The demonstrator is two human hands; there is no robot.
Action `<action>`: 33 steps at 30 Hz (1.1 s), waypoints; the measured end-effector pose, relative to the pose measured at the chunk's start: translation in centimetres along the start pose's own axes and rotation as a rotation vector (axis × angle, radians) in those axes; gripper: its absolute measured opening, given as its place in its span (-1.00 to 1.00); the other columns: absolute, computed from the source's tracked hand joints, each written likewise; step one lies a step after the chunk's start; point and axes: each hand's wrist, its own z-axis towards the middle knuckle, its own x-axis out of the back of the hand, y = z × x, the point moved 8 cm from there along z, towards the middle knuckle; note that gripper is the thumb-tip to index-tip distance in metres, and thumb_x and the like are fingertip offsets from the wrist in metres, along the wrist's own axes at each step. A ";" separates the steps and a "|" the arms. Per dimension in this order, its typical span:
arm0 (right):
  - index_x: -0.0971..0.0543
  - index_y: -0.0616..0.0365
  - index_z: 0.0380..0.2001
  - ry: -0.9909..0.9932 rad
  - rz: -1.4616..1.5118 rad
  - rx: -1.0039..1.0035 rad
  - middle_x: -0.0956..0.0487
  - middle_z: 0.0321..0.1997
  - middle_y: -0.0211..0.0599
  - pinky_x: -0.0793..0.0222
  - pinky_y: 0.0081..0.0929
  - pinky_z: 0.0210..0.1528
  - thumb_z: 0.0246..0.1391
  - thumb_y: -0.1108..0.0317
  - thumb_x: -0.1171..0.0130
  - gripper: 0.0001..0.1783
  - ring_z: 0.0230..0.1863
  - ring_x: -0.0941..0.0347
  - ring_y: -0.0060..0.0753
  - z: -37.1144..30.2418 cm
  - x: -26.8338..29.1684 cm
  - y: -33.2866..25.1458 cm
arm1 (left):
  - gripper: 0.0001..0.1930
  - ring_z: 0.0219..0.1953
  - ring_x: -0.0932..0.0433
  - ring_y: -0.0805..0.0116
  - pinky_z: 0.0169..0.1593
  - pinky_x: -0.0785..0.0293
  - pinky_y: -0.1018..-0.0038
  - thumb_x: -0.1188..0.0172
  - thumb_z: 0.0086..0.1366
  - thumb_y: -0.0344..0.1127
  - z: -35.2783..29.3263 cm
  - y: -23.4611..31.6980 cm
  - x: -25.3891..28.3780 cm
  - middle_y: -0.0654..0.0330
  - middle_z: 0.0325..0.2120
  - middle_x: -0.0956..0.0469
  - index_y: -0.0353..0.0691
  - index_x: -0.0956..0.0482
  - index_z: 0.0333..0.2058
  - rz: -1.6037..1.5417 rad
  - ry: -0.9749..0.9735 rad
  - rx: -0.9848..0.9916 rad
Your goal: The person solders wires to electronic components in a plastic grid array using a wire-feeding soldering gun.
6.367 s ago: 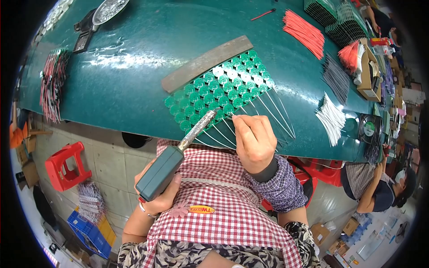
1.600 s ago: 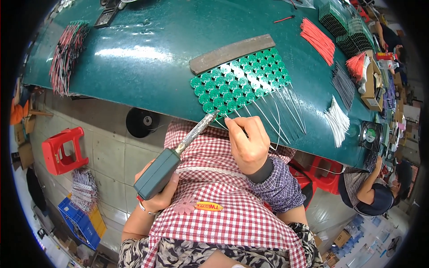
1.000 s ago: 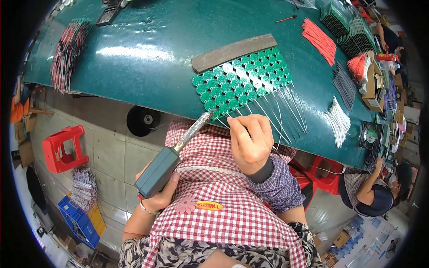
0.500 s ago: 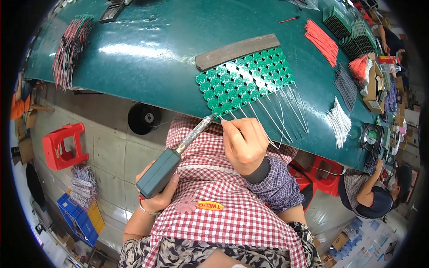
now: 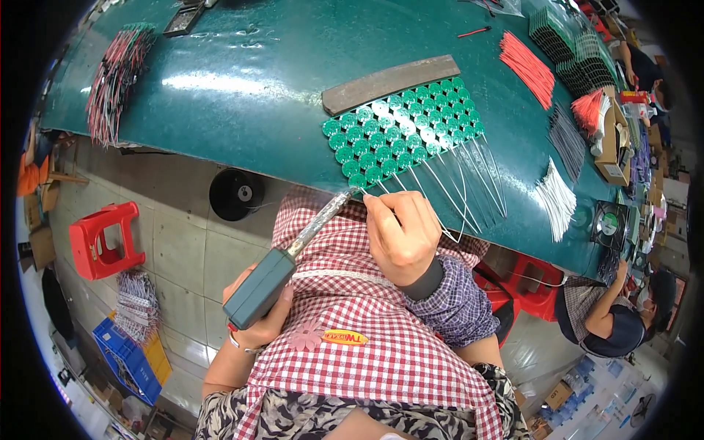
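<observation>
My left hand (image 5: 273, 317) is wrapped round the dark green handle of a soldering iron (image 5: 259, 289). Its slim metal barrel points up and right, the tip meeting the near left corner of a panel of round green circuit boards (image 5: 403, 139). At that same corner, my right hand (image 5: 405, 238) is closed in a pinch on a thin white wire (image 5: 367, 191), mostly hidden by my fingers. Several thin wires (image 5: 447, 187) trail off the panel's near edge toward me. Along the panel's far edge lies a flat grey-brown bar (image 5: 392, 83).
On the green table (image 5: 220, 125) are bundles of red wires (image 5: 526, 70), dark wires (image 5: 566, 143) and white wires (image 5: 556, 200) at right. Stacked panels (image 5: 554, 35) stand far right; wired pieces (image 5: 117, 84) hang over the left edge. A red stool (image 5: 106, 238) is on the floor.
The panel and its bar have shifted very slightly to the right, the iron's tip with them. Both hands keep nearly the same place and grip.
</observation>
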 end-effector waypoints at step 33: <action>-0.63 0.23 -0.31 0.029 0.019 -0.057 -0.54 -0.40 -0.27 -0.41 -0.32 -0.39 -0.21 0.64 -0.38 -0.71 -0.39 -0.49 -0.22 0.0 -0.3 0.5 | -0.63 -0.38 -0.53 0.49 -0.32 -0.47 0.51 -0.27 0.26 -0.57 0.4 0.4 0.1 0.16 -0.18 -0.63 -0.38 -0.57 0.07 -0.046 -0.009 -0.152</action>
